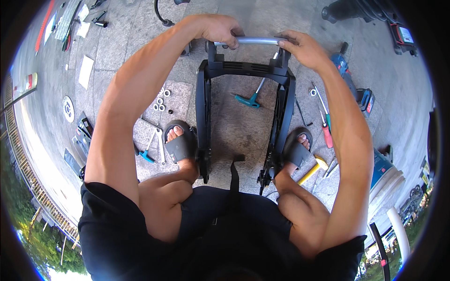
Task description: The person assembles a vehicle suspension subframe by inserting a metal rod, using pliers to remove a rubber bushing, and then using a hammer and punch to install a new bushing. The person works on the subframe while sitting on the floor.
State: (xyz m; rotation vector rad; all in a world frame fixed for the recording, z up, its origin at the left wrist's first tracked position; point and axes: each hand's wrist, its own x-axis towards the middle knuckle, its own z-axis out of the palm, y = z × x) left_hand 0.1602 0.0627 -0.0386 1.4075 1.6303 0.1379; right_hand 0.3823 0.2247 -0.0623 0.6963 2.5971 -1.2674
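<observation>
L hand (221, 32), R hand (303, 48) gripping 1 bar (258, 40), 1 blk frame (225, 70), 2 sandals (183, 145)

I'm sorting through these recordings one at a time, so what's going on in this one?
A person is holding a silver bar at the top of a black frame, left hand near one end and right hand near the other. The frame is between their feet. On the ground, a green-handled tool lies between the frame's sides, with a hammer and a red screwdriver off to the right.
</observation>
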